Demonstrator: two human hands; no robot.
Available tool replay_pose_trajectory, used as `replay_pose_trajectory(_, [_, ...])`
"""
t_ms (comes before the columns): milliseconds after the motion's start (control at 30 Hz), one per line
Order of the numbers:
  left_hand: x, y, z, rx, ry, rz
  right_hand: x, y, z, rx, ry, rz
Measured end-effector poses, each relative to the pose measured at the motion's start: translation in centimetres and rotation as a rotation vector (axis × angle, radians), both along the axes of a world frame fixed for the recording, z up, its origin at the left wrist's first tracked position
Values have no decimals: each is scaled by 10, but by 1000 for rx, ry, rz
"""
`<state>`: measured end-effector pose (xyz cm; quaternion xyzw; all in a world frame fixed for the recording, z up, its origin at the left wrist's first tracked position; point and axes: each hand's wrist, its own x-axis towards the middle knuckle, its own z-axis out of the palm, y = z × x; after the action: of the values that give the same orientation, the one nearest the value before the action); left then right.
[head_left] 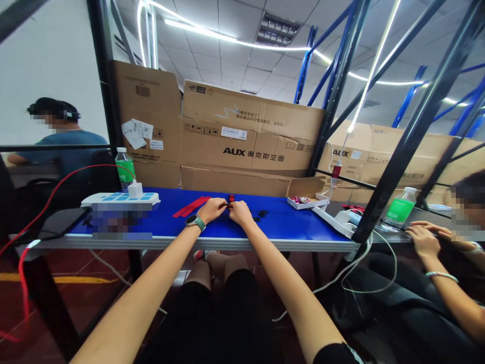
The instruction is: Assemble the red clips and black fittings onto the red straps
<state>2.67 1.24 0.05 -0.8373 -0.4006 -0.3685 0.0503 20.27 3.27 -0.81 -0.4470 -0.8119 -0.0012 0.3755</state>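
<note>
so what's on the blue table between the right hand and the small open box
In the head view, several small black pieces lie on the blue table there, nearer the right hand than the small open box.

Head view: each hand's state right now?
Left hand: closed, pinching a small dark piece, too small to identify.
Right hand: closed, apparently pinching the same piece.

Small piece [227,205] above blue tabletop [299,222], mostly hidden
Left hand [214,209] and right hand [240,212] cover it; blurred patch [122,221] masks tabletop's left; co-worker [446,288] to its right is cut off.
</note>
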Motion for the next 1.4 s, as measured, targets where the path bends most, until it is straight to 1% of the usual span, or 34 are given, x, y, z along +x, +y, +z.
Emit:
replay_pose_trajectory(100, [1,2,-1,-11,38,2,-2,0,-2,36,-150,-95])
replay_pose_trajectory(200, [2,2,-2,-10,29,8,-2,1,-2,42,-128,-112])
replay_pose_trajectory(267, [2,2,-1,2,-50,30,-1,3,-1,53,-68,-79])
replay_pose_trajectory(433, [-2,4,-2,25,-249,139,-3,10,-3,31,67,119])
replay_pose_trajectory(500, [-3,7,-4,35,-304,163,-4,11,-4,49,121,153])
replay_pose_trajectory(567, [-3,8,-5,33,-319,152,-3,8,-3,96,113,135])
replay_pose_trajectory(667, [-2,8,-5,27,-250,87,-1,2,2,147,-6,83])
replay_pose_trajectory(733, [-1,7,-4,31,-209,51,1,-1,4,152,-63,65])
replay_pose_trajectory(800, [-2,5,-3,36,-192,40,2,-2,5,139,-58,56])
replay_pose_trajectory(900, [-4,5,-2,35,-167,43,2,2,3,66,30,85])
replay_pose_trajectory(1033, [-2,4,-2,54,-102,36,-1,10,-2,-64,205,199])
replay_pose_trajectory(1167, [1,3,-2,85,-64,69,-3,16,-2,-116,316,296])
replay_pose_trajectory(1267, [2,4,-2,120,-71,75,-3,21,-2,-167,473,330])
replay_pose_trajectory(1400, [2,5,-3,148,-37,62,0,28,-5,-226,703,455])
